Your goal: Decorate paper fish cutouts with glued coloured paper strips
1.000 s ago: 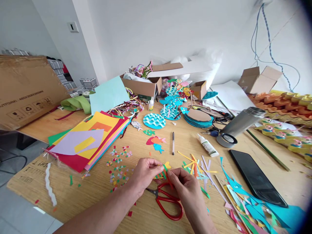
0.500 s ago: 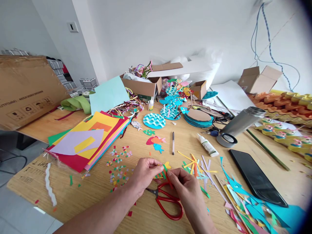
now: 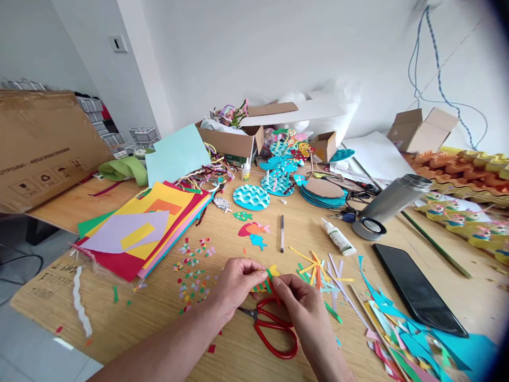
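A small yellow paper fish (image 3: pixel 274 270) with green and orange stripes lies between my two hands, partly covered by fingers. My left hand (image 3: pixel 234 284) is closed, thumb and forefinger pinching the fish's edge. From the other side, my right hand (image 3: pixel 303 301) pinches a narrow green paper strip (image 3: pixel 269 281) that crosses the fish near its tail. Just below the hands lie scissors with red handles (image 3: pixel 296 342), untouched on the wooden table (image 3: pixel 159 329). Several cut paper fish (image 3: pixel 254 229) rest farther back.
Confetti pieces (image 3: pixel 194 260) are scattered left of my hands. Coloured paper sheets (image 3: pixel 131 233) are stacked at the left. To the right are paper strips (image 3: pixel 318 268), a glue bottle (image 3: pixel 339 237), a phone (image 3: pixel 417 289) and a steel flask (image 3: pixel 397 196). A pen (image 3: pixel 282 233) lies ahead.
Almost nothing differs. Both hands keep their pinch on the fish and strip, with only a slight shift of the fingers and the view.
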{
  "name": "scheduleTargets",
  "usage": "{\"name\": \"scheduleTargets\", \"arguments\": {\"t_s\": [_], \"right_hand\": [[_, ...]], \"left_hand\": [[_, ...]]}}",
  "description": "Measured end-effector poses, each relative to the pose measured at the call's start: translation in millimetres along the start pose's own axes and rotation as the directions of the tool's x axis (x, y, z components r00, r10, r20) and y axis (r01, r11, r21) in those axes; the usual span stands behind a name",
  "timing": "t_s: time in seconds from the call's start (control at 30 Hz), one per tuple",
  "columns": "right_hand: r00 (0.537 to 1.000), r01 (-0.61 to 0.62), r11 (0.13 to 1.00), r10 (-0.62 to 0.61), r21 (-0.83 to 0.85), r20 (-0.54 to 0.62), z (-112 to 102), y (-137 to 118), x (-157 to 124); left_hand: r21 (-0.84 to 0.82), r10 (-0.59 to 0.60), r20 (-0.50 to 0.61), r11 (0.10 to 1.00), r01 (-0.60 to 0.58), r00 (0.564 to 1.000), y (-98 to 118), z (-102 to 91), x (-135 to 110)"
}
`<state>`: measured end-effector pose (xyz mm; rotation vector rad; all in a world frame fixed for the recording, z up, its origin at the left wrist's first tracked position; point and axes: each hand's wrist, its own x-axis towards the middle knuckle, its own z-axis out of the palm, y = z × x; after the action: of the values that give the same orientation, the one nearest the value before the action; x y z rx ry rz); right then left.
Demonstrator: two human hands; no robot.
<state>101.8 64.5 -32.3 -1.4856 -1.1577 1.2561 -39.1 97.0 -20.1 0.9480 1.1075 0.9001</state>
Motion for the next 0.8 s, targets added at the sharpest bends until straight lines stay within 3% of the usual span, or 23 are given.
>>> {"name": "scheduleTargets", "arguments": {"t_s": [0.33,0.8], "right_hand": [[0.999,0.044,0.999,-0.044,-0.028,0.005,-1,6,0],[0.992,0.105,0.994,-0.107,-0.037,-0.064,0,-5,-2]], "left_hand": [[-0.042,-0.038,0.045,0.998,0.040,0.998,3,1.6,-3],[-0.094,-0.076,0.127,0.992,0.088,0.989,5,-0.1,-5]]}}
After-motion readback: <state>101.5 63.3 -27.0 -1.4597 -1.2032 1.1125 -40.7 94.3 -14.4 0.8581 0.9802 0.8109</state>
